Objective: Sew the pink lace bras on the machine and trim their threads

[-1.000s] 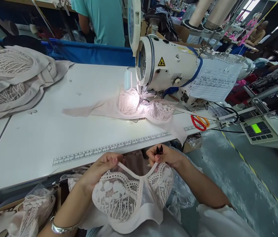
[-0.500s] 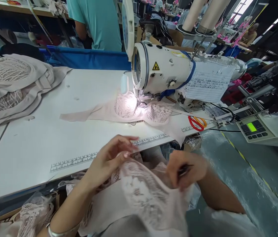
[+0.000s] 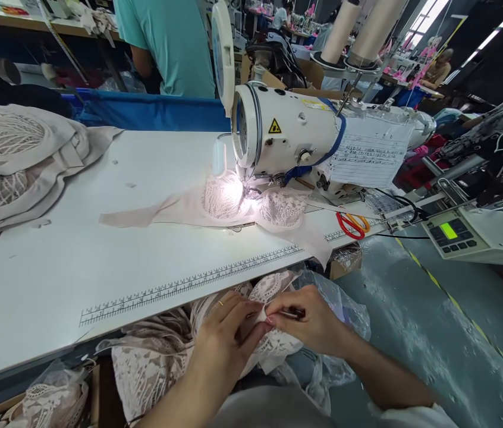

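Below the table's front edge, my left hand (image 3: 227, 333) and my right hand (image 3: 307, 321) meet over a pale pink lace bra (image 3: 273, 291) in my lap. The fingers of both hands pinch its fabric between them. My right hand also grips a small dark thread snipper (image 3: 291, 312), of which only the tip shows. More lace fabric (image 3: 144, 362) trails to the left under my left arm.
A white sewing machine (image 3: 287, 134) stands on the white table (image 3: 77, 261), its lamp lighting another lace bra (image 3: 233, 199) under the needle. Red-handled scissors (image 3: 350, 224) lie right of it. Finished bras (image 3: 15, 157) are piled far left. A person in a teal shirt (image 3: 166, 41) stands behind.
My hands have dropped lower and come together on the bra. A second ago they held it spread by its top edge, then it was turned over and bunched up.
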### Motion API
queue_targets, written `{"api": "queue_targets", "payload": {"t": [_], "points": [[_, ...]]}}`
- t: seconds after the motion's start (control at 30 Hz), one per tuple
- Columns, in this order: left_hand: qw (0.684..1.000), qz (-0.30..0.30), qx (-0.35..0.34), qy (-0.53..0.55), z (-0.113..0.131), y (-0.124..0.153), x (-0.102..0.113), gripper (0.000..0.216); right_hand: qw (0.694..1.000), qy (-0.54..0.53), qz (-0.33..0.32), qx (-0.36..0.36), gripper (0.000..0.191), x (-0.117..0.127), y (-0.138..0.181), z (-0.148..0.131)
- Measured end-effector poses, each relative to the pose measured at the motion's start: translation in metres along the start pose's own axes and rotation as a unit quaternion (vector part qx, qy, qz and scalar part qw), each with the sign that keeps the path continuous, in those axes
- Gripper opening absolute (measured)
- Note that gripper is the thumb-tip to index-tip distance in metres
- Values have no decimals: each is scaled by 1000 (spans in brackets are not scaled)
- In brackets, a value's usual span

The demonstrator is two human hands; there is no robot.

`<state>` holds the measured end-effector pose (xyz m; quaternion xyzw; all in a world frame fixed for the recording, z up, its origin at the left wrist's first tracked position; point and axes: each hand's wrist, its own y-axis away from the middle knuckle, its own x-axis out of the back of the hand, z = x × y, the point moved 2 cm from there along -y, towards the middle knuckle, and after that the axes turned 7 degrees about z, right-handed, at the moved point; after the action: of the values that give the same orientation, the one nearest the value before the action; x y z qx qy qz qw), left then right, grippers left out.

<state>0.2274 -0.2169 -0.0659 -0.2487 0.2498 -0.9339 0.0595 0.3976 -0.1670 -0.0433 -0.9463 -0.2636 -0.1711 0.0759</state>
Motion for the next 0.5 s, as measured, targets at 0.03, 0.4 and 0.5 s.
{"api": "queue_targets", "payload": {"t": [0.03, 0.4, 0.5], "points": [[1000, 2, 18, 3, -3, 0, 0, 9, 999, 19, -1, 36, 14, -1, 1, 3], [991, 11, 118, 67, -11, 0, 11, 9, 846, 421, 142, 294, 32, 5, 6, 29], [983, 23, 141, 114, -18, -4, 18, 5, 920, 282, 63, 264, 27, 15, 2, 25]]}}
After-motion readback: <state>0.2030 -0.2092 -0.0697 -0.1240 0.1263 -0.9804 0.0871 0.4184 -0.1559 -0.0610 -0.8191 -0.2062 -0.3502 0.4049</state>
